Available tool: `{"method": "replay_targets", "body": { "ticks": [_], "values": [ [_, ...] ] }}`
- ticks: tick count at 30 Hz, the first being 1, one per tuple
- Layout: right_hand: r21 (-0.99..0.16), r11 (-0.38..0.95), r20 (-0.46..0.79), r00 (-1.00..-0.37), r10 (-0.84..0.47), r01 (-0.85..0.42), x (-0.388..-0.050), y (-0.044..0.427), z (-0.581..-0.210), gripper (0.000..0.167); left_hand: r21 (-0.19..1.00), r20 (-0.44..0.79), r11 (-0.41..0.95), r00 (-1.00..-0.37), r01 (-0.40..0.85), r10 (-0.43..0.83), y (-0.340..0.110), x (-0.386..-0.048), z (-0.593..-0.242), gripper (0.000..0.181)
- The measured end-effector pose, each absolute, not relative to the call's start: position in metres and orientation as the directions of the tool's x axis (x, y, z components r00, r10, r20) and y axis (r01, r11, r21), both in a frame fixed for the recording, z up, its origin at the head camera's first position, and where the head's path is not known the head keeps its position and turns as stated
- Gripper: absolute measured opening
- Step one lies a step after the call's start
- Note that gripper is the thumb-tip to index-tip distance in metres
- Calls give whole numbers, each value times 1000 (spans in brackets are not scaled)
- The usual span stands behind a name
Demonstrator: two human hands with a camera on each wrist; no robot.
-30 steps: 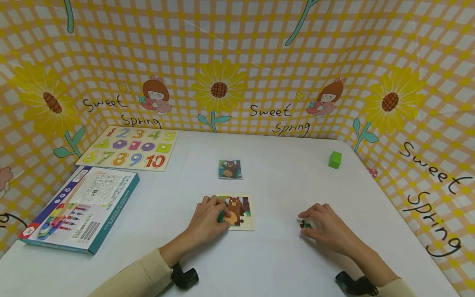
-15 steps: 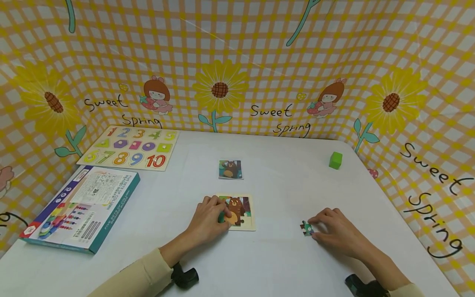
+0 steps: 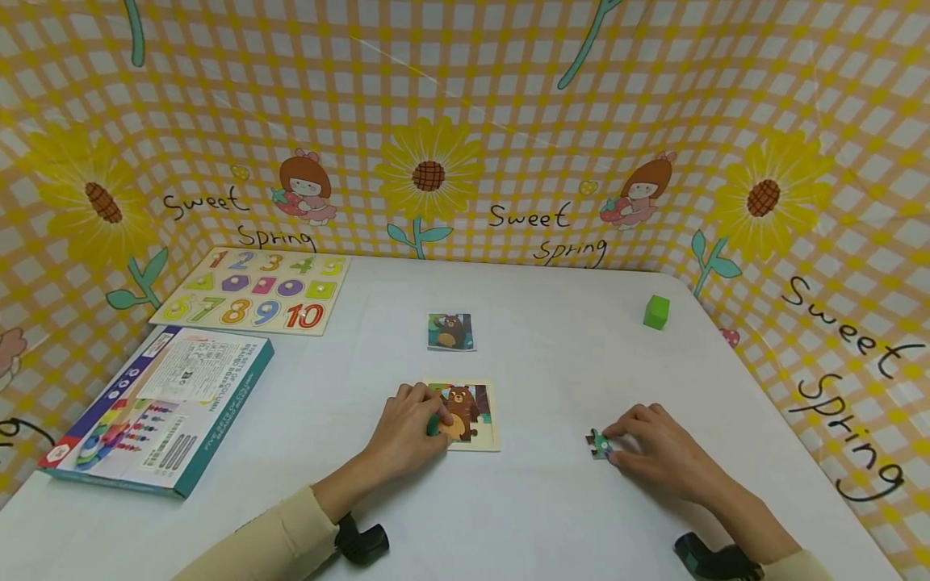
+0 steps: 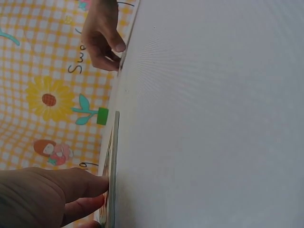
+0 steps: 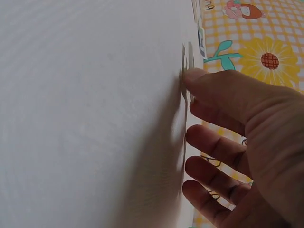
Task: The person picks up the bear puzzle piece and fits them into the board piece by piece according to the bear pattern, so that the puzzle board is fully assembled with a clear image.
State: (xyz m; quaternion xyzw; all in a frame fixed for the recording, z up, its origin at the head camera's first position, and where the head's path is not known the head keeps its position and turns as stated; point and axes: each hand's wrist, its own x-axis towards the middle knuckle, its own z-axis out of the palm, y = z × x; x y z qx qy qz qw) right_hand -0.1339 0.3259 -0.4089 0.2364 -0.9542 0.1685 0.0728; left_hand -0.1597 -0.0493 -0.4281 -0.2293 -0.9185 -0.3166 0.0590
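Note:
In the head view, my left hand (image 3: 410,424) rests on the left part of a wooden puzzle board (image 3: 495,436) that carries a brown bear picture. The left wrist view has its thumb and fingers fairly straight, their tips touching the top of the board; a green patch shows between them in the head view. To the right, my right hand (image 3: 657,448) pinches a small green jigsaw piece (image 3: 599,444) between thumb and forefinger, low at the white tabletop. The other right fingers are loosely bent in the right wrist view. My left hand hides the board's left side.
Beyond the board lies a bear picture card (image 3: 450,332). A green cube (image 3: 657,312) stands at the back right. On the left are a wooden number board (image 3: 250,284) and a flat boxed toy (image 3: 160,411). Checked cloth (image 3: 465,97) walls enclose the table's back and sides.
The right fingers have drawn back to the right, baring more of the jigsaw piece, which now shows its green face. Since half a second ago it has shifted slightly. The left hand stays put.

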Motion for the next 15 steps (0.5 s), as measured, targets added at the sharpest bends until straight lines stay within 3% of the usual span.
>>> {"method": "replay_targets", "body": {
  "ticks": [15],
  "values": [
    [-379, 792, 209, -878, -431, -478, -142, 269, -399, 21, 565, 251, 687, -888, 458, 386, -50, -159, -427, 10]
  ]
}}
